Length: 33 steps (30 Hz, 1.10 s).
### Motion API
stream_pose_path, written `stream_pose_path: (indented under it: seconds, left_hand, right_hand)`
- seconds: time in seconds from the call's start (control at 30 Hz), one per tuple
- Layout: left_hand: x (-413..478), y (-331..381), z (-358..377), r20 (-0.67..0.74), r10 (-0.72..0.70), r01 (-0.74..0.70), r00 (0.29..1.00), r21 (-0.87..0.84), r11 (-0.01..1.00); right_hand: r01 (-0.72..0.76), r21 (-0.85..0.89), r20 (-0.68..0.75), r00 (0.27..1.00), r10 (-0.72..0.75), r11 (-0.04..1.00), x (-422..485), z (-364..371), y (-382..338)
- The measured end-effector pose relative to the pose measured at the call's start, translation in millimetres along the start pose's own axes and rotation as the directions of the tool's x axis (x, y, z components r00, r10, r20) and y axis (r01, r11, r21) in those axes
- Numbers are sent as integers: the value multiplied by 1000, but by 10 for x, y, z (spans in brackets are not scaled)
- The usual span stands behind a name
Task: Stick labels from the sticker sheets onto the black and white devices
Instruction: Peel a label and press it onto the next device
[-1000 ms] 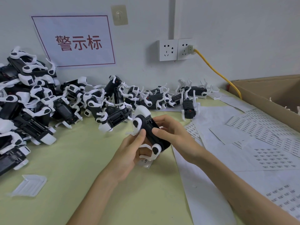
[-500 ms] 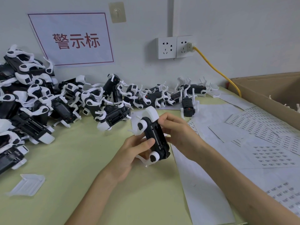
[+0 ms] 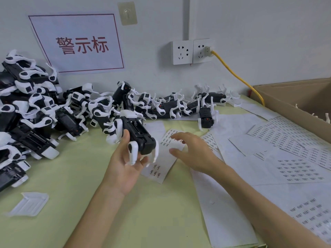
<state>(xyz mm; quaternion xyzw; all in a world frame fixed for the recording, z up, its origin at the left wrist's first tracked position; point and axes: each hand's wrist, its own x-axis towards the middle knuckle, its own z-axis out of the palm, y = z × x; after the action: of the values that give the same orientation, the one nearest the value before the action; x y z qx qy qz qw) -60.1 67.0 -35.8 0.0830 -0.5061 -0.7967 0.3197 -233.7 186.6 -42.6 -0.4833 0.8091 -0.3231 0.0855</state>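
Loosely, left hand [image 3: 123, 169] holds a black, white-legged device [image 3: 141, 136] — blurred right hand [image 3: 195, 153] spread, seemingly empty.

Left grip [image 3: 123, 167] holds device [image 3: 139, 135], frame centre. Right grip [image 3: 195, 153], fingers spread, above sticker sheet [image 3: 164, 163], 3 o'clock. Device pile [image 3: 35, 111], 10 o'clock.

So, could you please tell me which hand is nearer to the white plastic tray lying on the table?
Left. The left hand, holding a device, is up and right of the tray; the right hand hovers over a sticker sheet farther right.
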Motion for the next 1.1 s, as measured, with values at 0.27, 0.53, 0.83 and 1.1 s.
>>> stream_pose_path:
  seconds: [0.27,0.53,0.83,1.1]
  left_hand:
    - [34,26,-67,20,-23,27,1000,-212,977]
    - [34,27,-24,-47,-87,74,995,-229,971]
    - [-4,-21,71,-138,-272,247,952,-176,953]
    - [7,-57,58,-72,-263,255,962,-111,961]
  right_hand:
    - [267,-115,210,948,-240,957,-101,270,-74]
    - [139,-31,1,990,-139,990,-53,161,-61]
    - [208,202,-138,974,-182,957,-88,76,-100]
    - [372,198,-91,928,-361,907,-121,141,-142]
